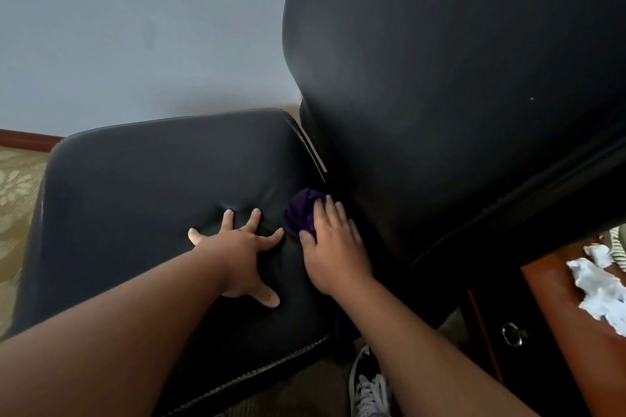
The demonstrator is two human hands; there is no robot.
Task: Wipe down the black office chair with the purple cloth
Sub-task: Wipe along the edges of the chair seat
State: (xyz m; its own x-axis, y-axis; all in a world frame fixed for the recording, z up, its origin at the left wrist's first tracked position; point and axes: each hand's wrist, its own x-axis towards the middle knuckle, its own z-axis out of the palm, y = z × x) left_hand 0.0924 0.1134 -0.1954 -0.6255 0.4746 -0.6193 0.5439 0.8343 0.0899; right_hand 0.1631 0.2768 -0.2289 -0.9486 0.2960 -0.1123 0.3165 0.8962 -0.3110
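Pressing purple cloth (299, 213), right hand (333, 247) flat, chair backrest (440, 78) rightward

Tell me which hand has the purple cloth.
The right hand, pressing the purple cloth near the backrest; the left hand lies spread, bare, on the seat cushion.

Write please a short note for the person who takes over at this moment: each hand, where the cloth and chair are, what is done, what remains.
Left hand: open, fingers spread, pressing flat on the seat cushion.
Right hand: fingers laid over the purple cloth, pressing it onto the seat at the crease below the backrest.
Done: wiping is at the back of the seat; which areas are already clean cannot be seen.
Left: probably the rest of the seat, the backrest and the edges.
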